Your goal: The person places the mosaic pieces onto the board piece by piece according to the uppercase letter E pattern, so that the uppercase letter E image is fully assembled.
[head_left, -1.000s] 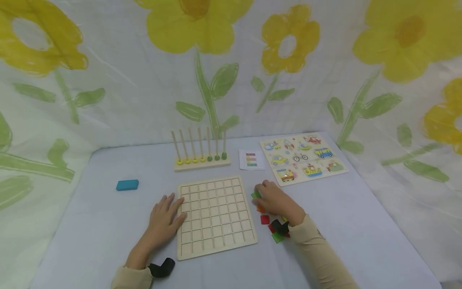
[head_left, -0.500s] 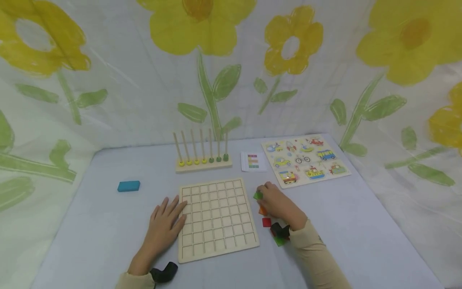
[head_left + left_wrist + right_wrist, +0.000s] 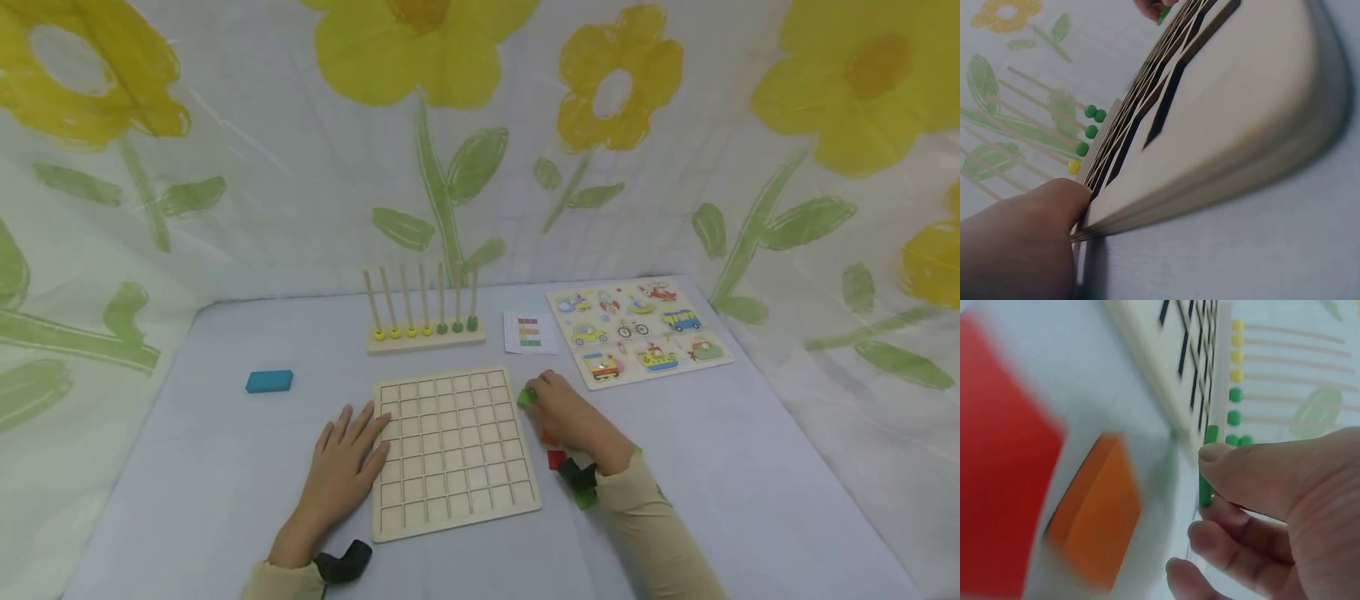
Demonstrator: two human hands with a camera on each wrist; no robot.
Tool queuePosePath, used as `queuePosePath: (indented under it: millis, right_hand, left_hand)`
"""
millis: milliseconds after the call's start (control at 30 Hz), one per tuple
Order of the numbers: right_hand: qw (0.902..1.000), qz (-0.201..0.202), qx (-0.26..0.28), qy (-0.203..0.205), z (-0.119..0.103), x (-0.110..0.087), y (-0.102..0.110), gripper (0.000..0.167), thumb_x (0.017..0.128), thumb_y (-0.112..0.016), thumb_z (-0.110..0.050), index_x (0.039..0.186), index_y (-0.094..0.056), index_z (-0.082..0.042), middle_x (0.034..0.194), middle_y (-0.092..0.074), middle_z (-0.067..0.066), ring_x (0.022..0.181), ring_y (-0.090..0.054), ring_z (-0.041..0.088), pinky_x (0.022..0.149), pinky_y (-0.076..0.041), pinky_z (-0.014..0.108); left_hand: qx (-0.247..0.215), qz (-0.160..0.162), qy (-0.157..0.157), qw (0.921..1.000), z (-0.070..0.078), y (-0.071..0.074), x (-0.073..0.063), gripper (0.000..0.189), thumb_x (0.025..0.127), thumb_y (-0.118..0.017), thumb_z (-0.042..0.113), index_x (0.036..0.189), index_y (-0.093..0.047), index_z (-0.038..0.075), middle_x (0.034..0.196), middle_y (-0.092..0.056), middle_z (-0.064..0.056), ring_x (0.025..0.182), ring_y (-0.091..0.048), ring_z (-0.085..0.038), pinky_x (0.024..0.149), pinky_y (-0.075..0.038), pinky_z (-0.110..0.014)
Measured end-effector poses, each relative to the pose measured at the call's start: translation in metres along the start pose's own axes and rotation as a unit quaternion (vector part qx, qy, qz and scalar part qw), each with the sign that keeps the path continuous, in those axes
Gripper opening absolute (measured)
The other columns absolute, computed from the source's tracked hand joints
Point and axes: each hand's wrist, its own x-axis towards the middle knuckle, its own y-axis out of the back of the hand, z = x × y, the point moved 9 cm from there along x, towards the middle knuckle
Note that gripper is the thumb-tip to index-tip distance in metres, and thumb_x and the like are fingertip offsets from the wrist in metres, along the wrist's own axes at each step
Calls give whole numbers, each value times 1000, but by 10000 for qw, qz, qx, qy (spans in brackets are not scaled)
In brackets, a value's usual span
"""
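Closer to the grid board (image 3: pixel 457 450) than half a second ago, a green tile (image 3: pixel 527 398) sits at the fingertips of the right hand (image 3: pixel 567 412) in the head view; the left hand (image 3: pixel 341 467) rests on the board's left edge, fingers apart. From the left wrist, that hand touches the board's rim. From the right wrist, thumb and finger pinch the tile edge-on, near an orange tile (image 3: pixel 1100 519) and a red tile (image 3: pixel 1004 469).

The green tile (image 3: pixel 526 398), pinched in the right hand (image 3: pixel 567 412), is now closer to the board (image 3: pixel 450 454), shifted toward the left edge of the worktop (image 3: pixel 187 483). Nearer the front edge, the black strap (image 3: pixel 577 476) now hides red tiles that showed a second ago.
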Motion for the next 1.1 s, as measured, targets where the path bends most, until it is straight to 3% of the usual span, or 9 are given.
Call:
queuePosePath:
  millis: [200, 467, 600, 733, 933, 1100]
  right_hand:
    - [9952, 259, -433, 834, -37, 12, 3, 27, 97, -54, -13, 122, -59, -3, 109, -52, 5, 96, -47, 14, 86, -49, 27]
    - [9819, 598, -467, 1734, -92, 36, 1, 25, 95, -56, -6, 119, -61, -5, 105, -55, 6, 95, -52, 15, 84, -50, 26]
    - [9756, 604, -211, 2102, -111, 43, -4, 26, 93, -58, -3, 119, -60, -4, 107, -56, 7, 98, -53, 17, 86, -49, 27]
    - [9752, 410, -61, 2173, -123, 51, -11, 26, 94, -59, -7, 121, -59, -4, 110, -57, 7, 102, -55, 17, 88, -49, 27]
    - [9838, -16, 95, 1790, -123, 62, -30, 18, 97, -56, -17, 113, -61, -8, 110, -60, 2, 102, -56, 13, 90, -48, 24]
    - [9862, 2, 110, 1649, -121, 65, -36, 16, 97, -57, -18, 111, -62, -11, 110, -61, 0, 101, -56, 11, 88, -49, 23]
  left_hand:
    - [-16, 51, 12, 10000, 0, 1, 0, 46, 98, -50, 35, 141, -48, 18, 152, -36, -13, 143, -19, -42, 114, -11, -60]
    - [-25, 12, 65, 10000, 0, 2, 0, 47, 99, -49, 34, 142, -47, 17, 152, -37, -12, 144, -18, -41, 114, -10, -59]
    - [-66, -82, 73, 9999, -1, 1, 0, 47, 99, -48, 33, 143, -46, 18, 152, -36, -11, 144, -17, -40, 115, -9, -59]
    - [-40, -169, 120, 9998, -3, -1, 0, 46, 100, -47, 33, 144, -45, 18, 153, -34, -11, 145, -15, -40, 115, -8, -58]
    - [-39, -205, 160, 9997, -4, -1, -1, 47, 100, -47, 32, 144, -44, 19, 153, -33, -10, 145, -14, -39, 115, -7, -58]
    - [-22, -131, 101, 9999, 0, 1, 0, 47, 100, -48, 32, 144, -44, 19, 153, -34, -10, 145, -16, -40, 115, -9, -59]
